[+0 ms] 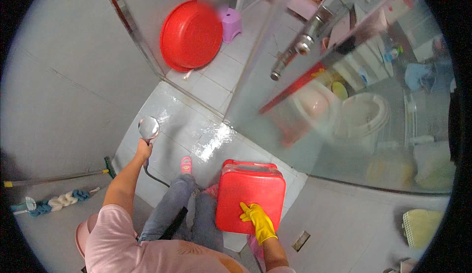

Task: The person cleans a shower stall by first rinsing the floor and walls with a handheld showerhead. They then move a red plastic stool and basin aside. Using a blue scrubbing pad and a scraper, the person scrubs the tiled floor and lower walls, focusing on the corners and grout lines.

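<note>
My left hand (143, 151) is bare and closed around the handle of a chrome shower head (149, 127), held out over the wet floor at the left. A dark hose (156, 178) hangs from it toward my legs. On my right hand (256, 220) is a yellow rubber glove. Its fingers lie partly spread on a red, square plastic stool (250, 194) with rounded corners, standing beside my right leg. No water stream from the shower head can be made out.
A glass partition (314, 145) runs along the right, with a metal handle (302, 44) and a toilet (364, 115) behind it. Beyond the sill are a large red tub (191, 34) and a purple stool (231, 26). A long-handled brush (64, 177) and a twisted mop (61, 201) lie left.
</note>
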Available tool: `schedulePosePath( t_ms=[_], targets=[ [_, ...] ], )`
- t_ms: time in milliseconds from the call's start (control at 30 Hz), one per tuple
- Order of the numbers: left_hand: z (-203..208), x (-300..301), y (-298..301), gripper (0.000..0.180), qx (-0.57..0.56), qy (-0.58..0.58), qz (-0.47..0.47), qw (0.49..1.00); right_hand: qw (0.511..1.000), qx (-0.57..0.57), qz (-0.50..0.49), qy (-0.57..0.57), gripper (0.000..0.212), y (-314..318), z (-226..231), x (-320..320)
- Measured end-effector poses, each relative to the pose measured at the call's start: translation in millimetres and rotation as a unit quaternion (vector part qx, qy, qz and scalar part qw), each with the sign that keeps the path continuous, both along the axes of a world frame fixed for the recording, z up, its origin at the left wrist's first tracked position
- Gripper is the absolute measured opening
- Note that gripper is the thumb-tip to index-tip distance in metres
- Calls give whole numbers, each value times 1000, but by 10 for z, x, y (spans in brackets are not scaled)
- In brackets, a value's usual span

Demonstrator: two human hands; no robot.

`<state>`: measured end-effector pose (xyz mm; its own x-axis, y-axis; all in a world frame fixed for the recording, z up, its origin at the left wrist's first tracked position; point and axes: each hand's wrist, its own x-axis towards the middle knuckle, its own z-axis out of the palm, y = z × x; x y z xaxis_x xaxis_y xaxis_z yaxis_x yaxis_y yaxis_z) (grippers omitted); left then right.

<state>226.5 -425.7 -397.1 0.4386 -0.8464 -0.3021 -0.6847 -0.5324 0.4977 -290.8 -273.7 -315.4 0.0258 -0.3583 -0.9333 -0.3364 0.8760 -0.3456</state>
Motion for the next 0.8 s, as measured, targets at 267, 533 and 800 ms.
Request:
schedulePosePath(
  t_ms=[267, 533, 800],
  targets=[
    [-66, 880, 202, 30, 37, 18, 66, 997, 1000, -2, 19, -8, 19, -937, 128, 1054],
    [-76, 1675, 494, 23, 23, 52, 147, 988, 984, 48, -71, -158, 22, -2069, 157, 2487],
    [-362, 2147, 658, 21, -22, 92, 122, 988, 982, -10, 168, -86, 32, -3415, -132, 3335]
  ],
)
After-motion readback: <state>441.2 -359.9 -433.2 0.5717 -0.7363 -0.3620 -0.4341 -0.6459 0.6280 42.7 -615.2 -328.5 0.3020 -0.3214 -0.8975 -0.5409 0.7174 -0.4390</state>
